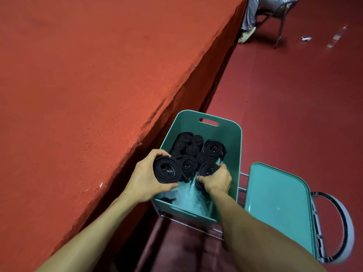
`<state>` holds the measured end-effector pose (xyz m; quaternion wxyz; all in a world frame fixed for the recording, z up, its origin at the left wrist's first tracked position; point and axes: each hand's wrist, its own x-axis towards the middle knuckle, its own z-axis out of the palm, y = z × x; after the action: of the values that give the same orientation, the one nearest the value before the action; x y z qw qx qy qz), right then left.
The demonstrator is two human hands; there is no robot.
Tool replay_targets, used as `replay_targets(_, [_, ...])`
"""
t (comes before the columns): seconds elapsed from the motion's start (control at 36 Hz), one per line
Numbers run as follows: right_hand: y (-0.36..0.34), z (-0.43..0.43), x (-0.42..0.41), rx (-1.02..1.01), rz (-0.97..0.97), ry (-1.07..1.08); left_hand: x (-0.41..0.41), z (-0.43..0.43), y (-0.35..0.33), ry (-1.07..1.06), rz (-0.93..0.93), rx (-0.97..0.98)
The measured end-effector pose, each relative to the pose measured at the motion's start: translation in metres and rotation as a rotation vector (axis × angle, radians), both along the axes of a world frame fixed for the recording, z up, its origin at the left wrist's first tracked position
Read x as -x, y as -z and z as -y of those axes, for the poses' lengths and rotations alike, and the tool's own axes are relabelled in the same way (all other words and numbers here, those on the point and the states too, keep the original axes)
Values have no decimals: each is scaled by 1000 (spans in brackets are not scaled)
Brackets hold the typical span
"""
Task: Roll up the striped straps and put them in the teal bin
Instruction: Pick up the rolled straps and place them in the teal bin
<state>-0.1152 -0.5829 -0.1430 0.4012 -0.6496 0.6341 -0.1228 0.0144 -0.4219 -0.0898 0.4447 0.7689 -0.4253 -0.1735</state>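
**Packing the rectangular teal plastic bin (231, 134)**

From the head camera, our left hand (145, 181) is closed around a dark, flat-wound coil of fabric strap (167, 169), thumb on the near side and fingers curled over the far edge, its spiral face turned up at us. It hangs at the bin's near-left corner, about level with the rim. Our right hand (216, 180) is down inside the bin, fingers curled round a second dark coil (208, 169) that touches the other rolled straps (196, 148) packed toward the far end. Any stripes are too dark for us to make out.

We judge these coils light and soft, with no stiffness of their own: webbing wound on itself wants to spring loose once pressure comes off. So we hold across the outer wrap, squeezing the disc from opposite sides, never by the centre or a loose end. The fabric looks matte rather than slippery, and nothing is fragile; unwinding is the one risk. Wedging each coil against its neighbours should keep it shut.

Both forearms reach forward and down from the bottom of the frame, the left slanting in from the left, the right straighter with knuckles up. The bin rests on a wire metal rack (192, 227) beside the red cloth-covered table (88, 75), with a flat teal plastic lid (279, 197) just to its right.
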Motion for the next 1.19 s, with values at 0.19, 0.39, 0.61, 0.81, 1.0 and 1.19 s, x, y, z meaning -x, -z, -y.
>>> replay_targets(0.19, [13, -1, -7, -4, 22, 68, -1, -2, 1, 7, -9, -1])
replay_targets(0.39, [32, -4, -15, -36, 70, 134, -1, -2, 2, 17, -9, -9])
replay_targets(0.61, [51, 2, -16, -54, 193, 154, -3, 0, 4, 16, -9, 5])
replay_targets(0.81, [60, 3, -22, -49, 246, 211, -3, 1, 3, 23, -33, 24])
replay_targets(1.0, [67, 6, -26, -21, 315, 248, -3, 0, 3, 31, -29, 10])
replay_targets(1.19, [67, 13, -26, -61, 396, 263, -3, 0, 3, 29, -30, 1])
